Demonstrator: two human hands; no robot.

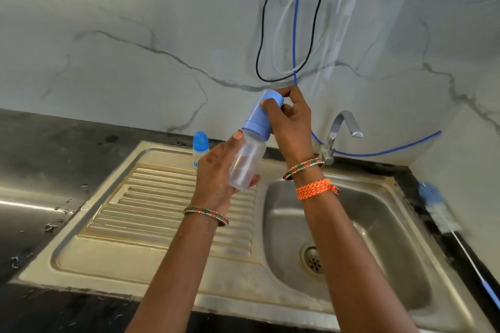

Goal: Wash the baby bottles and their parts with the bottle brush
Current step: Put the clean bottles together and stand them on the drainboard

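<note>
while the left hand (216, 170) wraps its fingers around the see-through plastic baby bottle (246, 167), the right hand (289, 127) grips the tall light blue plastic cap (261, 113) on top of it, with the thumb on the front of the cap and the fingers curled behind. the bottle is held up in the air, tipped a little to the right, above the spot where the ribbed draining part meets the bowl of the steel sink (162, 230). both wrists wear thin bangles with red and green bits, and the right wrist also has an orange woven thread band (313, 189).

behind the left hand stands a second small baby bottle with a darker blue cap (199, 147), upright at the back edge of the sink. the round drain (312, 258) sits in the bottom of the bowl. a bent silver tap (338, 135) stands at the back of the bowl, to the right of the right hand.

the white and blue fluffy bottle brush (439, 209) lies on the dark counter (40, 170) to the right of the sink, well apart from both hands, and its thin handle points toward the bottom right corner. it looks blurry. a blue tube (296, 21), a black wire and a white tube hang down the white marble wall (108, 35).
</note>
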